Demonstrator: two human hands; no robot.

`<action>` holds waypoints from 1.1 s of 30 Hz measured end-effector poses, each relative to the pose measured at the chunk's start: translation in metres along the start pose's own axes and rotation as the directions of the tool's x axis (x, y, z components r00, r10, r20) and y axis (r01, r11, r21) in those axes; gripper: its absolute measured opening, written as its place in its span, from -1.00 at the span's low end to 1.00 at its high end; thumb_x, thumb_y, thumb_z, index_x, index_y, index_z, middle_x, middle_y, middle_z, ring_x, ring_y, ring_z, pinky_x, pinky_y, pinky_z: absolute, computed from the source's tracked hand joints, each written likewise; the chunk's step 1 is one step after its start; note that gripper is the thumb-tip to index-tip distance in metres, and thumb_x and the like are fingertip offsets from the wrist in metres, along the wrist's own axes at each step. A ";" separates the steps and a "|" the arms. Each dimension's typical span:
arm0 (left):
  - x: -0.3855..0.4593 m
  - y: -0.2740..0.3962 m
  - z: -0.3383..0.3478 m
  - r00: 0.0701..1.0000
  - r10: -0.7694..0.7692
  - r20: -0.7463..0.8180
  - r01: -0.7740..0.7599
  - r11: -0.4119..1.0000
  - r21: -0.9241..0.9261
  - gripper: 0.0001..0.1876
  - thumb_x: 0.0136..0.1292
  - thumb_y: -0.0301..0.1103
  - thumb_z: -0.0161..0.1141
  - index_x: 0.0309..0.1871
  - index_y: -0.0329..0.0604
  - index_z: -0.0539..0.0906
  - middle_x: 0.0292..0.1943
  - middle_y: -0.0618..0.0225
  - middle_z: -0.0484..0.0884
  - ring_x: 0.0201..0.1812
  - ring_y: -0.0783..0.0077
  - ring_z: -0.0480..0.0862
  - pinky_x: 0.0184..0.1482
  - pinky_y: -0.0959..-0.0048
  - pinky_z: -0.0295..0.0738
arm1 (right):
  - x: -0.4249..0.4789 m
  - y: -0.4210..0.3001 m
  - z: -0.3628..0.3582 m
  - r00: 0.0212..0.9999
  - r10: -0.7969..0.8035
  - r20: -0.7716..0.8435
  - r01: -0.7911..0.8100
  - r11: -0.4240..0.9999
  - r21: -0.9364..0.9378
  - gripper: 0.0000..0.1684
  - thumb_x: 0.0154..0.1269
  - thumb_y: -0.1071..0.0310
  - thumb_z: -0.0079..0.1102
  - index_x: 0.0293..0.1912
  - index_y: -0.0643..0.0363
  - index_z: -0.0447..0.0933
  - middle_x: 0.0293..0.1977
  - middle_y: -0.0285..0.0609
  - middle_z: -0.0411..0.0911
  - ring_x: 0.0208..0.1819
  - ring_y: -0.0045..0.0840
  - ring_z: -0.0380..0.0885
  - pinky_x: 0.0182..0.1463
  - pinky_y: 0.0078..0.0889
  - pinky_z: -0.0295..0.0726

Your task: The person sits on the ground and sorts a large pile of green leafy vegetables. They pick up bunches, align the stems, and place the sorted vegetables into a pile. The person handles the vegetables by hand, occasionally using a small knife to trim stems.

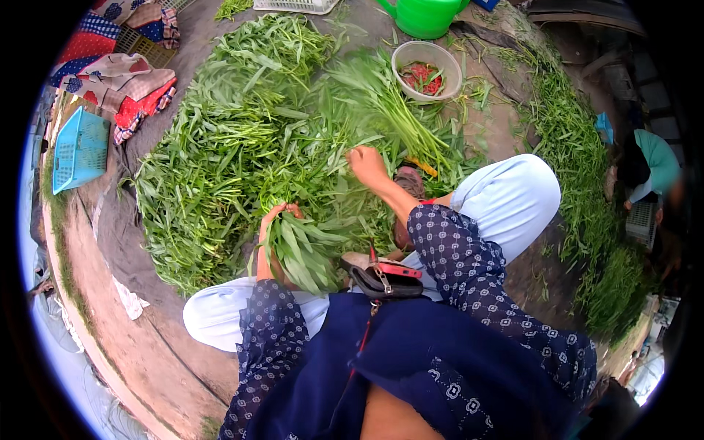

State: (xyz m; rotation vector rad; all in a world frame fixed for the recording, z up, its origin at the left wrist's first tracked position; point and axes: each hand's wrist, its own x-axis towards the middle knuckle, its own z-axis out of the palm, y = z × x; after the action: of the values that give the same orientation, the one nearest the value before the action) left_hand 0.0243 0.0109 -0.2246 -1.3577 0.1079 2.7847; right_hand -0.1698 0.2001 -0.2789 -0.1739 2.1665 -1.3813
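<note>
My left hand [283, 211] grips a bunch of long-leaved greens [308, 247], like water spinach, by the stems. Its leaves hang toward my lap. Over the heap my right hand [367, 164] is held with curled fingers; whether anything thin is pinched in them is hidden. A large heap of the same greens [220, 143] spreads in front of me and to the left. Beyond my right hand lies a bundle of greens [404, 113], its stems pointing toward my right knee. Beside that bundle is a clear plastic bowl [397, 69] holding small red bands or ties and some leaf bits.
A green watering can [423, 19] and white crate [297, 5] stand at the far side. Left are a blue basket [82, 146] and patterned cloths [118, 82]. More greens [572, 148] line the right, where another person [657, 162] works. A phone [399, 268] rests on my lap pouch.
</note>
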 end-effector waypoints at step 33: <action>-0.175 0.056 0.113 0.927 0.333 -0.171 0.111 0.192 0.975 -0.67 0.18 -0.22 0.39 -0.14 -0.19 0.54 -0.50 0.34 0.60 -0.58 0.54 0.56 -0.57 0.58 0.45 | 0.029 0.095 -0.046 0.848 0.111 0.518 0.496 0.177 -0.850 -0.63 0.17 0.40 0.14 0.01 -0.02 0.55 0.12 -0.14 0.44 0.30 -0.13 0.24 0.33 0.41 0.01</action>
State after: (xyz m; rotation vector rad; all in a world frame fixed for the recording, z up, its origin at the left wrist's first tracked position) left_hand 0.0395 -0.0366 -0.0144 -1.3039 1.7405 1.5973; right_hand -0.2003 0.2690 -0.3577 -1.2105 2.2282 0.2957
